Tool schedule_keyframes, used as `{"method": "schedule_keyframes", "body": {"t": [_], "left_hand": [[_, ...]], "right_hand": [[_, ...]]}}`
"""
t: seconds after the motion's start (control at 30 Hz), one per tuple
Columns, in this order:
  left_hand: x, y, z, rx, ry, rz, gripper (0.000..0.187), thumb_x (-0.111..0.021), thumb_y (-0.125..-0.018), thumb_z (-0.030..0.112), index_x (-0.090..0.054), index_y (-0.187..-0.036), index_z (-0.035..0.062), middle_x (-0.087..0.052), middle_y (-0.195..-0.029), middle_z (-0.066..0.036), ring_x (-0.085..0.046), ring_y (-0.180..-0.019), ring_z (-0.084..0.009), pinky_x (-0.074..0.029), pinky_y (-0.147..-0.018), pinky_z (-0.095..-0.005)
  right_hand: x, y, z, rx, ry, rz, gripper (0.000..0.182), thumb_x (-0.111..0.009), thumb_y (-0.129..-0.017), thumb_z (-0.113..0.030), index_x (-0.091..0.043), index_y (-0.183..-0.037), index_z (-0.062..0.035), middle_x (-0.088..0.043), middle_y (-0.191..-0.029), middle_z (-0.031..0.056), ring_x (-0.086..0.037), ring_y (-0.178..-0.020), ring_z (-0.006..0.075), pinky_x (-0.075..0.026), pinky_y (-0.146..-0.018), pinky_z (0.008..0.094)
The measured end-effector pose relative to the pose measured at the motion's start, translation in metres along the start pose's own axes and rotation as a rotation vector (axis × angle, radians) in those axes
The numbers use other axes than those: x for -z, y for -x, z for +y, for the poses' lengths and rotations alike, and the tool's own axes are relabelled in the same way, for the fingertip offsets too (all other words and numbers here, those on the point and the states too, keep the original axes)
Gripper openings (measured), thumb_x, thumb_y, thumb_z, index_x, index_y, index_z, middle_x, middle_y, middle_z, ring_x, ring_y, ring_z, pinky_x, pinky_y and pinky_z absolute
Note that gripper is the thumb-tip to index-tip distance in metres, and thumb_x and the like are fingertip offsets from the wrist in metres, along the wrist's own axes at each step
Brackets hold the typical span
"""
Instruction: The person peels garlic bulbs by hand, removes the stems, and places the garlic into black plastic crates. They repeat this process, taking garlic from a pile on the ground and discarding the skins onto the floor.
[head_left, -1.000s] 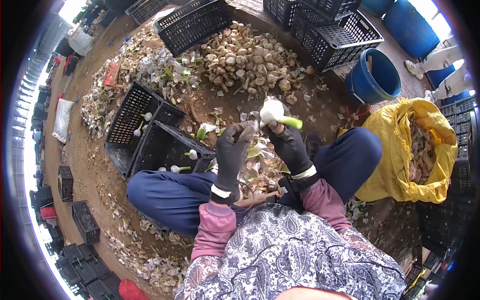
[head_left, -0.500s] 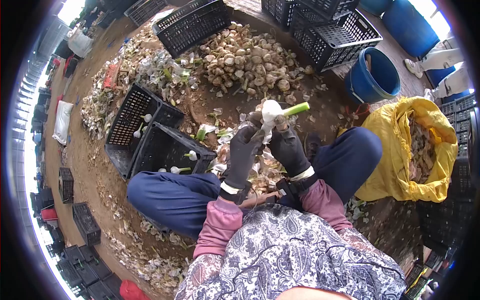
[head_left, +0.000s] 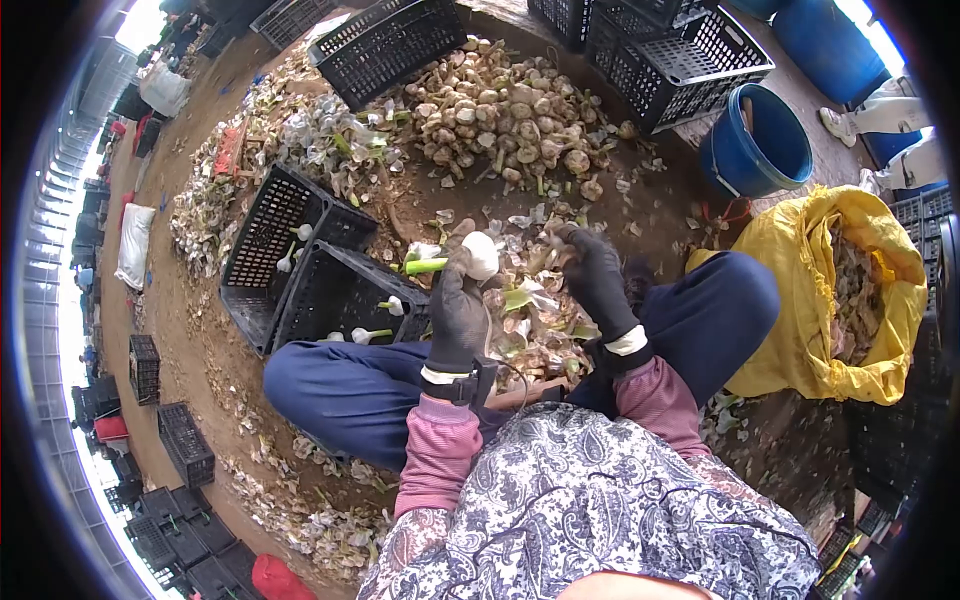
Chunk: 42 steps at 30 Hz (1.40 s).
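My left hand, in a dark glove, is closed around a white garlic bulb. The bulb's cut green stem points left, towards the black crates. My right hand, gloved too, hovers apart from the bulb over the loose garlic skins. Its fingers are curled, and what they hold, if anything, cannot be made out. Left of my hands, a tilted black crate holds a few peeled garlic bulbs. A second black crate behind it has more white bulbs.
A heap of unpeeled garlic lies ahead, beside another black crate. To the right stand a blue bucket and a yellow sack of skins. Another person's legs show at the far right. Peelings cover the ground on the left.
Both hands were together at the garlic bulb, its stem pointing right. Now they have parted: the left has carried the bulb leftward with the stem turned left, and the right has let go.
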<state>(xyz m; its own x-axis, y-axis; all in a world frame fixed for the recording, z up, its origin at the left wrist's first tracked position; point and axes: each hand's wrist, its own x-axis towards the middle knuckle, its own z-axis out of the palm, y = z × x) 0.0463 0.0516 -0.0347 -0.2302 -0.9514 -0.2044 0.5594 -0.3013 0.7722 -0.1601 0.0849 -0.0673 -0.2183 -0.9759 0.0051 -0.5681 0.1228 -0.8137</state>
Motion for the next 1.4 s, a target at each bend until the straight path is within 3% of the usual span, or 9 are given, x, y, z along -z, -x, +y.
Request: {"method": "schedule_keyframes", "body": {"t": [0.03,0.13,0.17,0.3,0.6,0.73,0.87,1.23,1.4], "left_hand": [[0.001,0.000,0.002,0.006,-0.016,-0.040,0.047,-0.049,-0.104,0.024,-0.045,-0.145,0.0029,-0.062,-0.127,-0.009,-0.062,-0.112,-0.0163,-0.057,-0.086,-0.0295],[-0.023,0.008,0.006,0.048,0.031,-0.037,0.047,-0.051,-0.103,0.024,-0.046,-0.144,0.0031,-0.062,-0.126,-0.010,-0.063,-0.112,-0.0173,-0.057,-0.087,-0.0307],[-0.014,0.006,-0.001,0.117,0.046,-0.091,0.045,-0.052,-0.102,0.022,-0.048,-0.143,0.0027,-0.063,-0.126,-0.011,-0.065,-0.109,-0.0182,-0.057,-0.088,-0.0316],[-0.004,0.002,-0.004,0.070,-0.274,-0.091,0.032,-0.057,-0.101,0.019,-0.061,-0.128,0.0024,-0.066,-0.119,-0.008,-0.067,-0.102,-0.0169,-0.058,-0.082,-0.0300],[0.094,0.003,0.090,-0.665,-2.396,0.413,0.066,-0.080,-0.075,0.023,-0.053,-0.133,0.0091,-0.054,-0.135,-0.018,-0.059,-0.111,-0.0397,-0.046,-0.100,-0.0485],[0.016,-0.051,0.048,-0.656,-1.646,-0.131,0.051,-0.077,-0.084,0.022,-0.060,-0.131,0.0110,-0.063,-0.129,-0.016,-0.059,-0.119,-0.0329,-0.044,-0.104,-0.0421],[0.015,-0.157,-0.053,-0.366,-1.414,-0.273,0.036,-0.075,-0.084,0.023,-0.067,-0.117,0.0107,-0.071,-0.112,-0.012,-0.065,-0.108,-0.0331,-0.050,-0.096,-0.0422],[0.073,-0.331,-0.220,-0.185,-1.887,-0.105,0.034,-0.075,-0.074,0.016,-0.064,-0.104,0.0050,-0.062,-0.115,-0.025,-0.062,-0.099,-0.0436,-0.053,-0.080,-0.0480],[0.068,-0.299,-0.215,0.259,-1.136,-0.026,0.030,-0.071,-0.083,0.017,-0.061,-0.109,0.0054,-0.065,-0.108,-0.014,-0.065,-0.089,-0.0273,-0.053,-0.070,-0.0372]], "right_hand": [[0.011,0.007,-0.025,0.219,0.326,0.149,0.044,-0.066,-0.082,-0.004,-0.065,-0.126,-0.0072,-0.062,-0.132,0.0114,-0.062,-0.115,0.0237,-0.050,-0.094,0.0390],[-0.006,0.003,-0.034,0.294,-0.477,0.012,0.041,-0.064,-0.084,-0.003,-0.064,-0.125,-0.0081,-0.058,-0.136,0.0126,-0.060,-0.117,0.0246,-0.050,-0.095,0.0384],[-0.013,0.007,-0.040,0.070,-0.814,-0.099,0.032,-0.062,-0.087,-0.001,-0.067,-0.118,-0.0064,-0.065,-0.125,0.0125,-0.065,-0.107,0.0251,-0.051,-0.092,0.0363],[-0.011,0.005,-0.015,-0.015,-0.441,0.017,0.021,-0.059,-0.089,0.001,-0.071,-0.106,-0.0031,-0.074,-0.096,0.0099,-0.069,-0.088,0.0178,-0.054,-0.082,0.0312],[-0.006,0.007,-0.015,0.013,-0.525,0.096,0.027,-0.056,-0.088,0.005,-0.069,-0.111,-0.0010,-0.073,-0.105,0.0134,-0.070,-0.099,0.0214,-0.053,-0.086,0.0320],[0.011,0.004,-0.029,-0.001,-0.439,0.089,0.027,-0.059,-0.088,0.005,-0.069,-0.111,-0.0008,-0.072,-0.107,0.0137,-0.069,-0.102,0.0218,-0.053,-0.089,0.0325],[0.024,-0.001,-0.031,0.054,-0.380,0.165,0.027,-0.061,-0.088,0.001,-0.069,-0.114,-0.0033,-0.072,-0.104,0.0139,-0.070,-0.095,0.0260,-0.055,-0.086,0.0358],[0.043,-0.013,0.002,-0.196,-0.401,0.102,0.037,-0.059,-0.085,0.001,-0.065,-0.121,-0.0054,-0.068,-0.114,0.0160,-0.064,-0.108,0.0351,-0.050,-0.095,0.0430],[0.038,-0.012,0.005,-0.147,-0.291,0.099,0.039,-0.057,-0.087,0.000,-0.061,-0.125,-0.0049,-0.065,-0.116,0.0177,-0.062,-0.110,0.0371,-0.049,-0.097,0.0452]]}}
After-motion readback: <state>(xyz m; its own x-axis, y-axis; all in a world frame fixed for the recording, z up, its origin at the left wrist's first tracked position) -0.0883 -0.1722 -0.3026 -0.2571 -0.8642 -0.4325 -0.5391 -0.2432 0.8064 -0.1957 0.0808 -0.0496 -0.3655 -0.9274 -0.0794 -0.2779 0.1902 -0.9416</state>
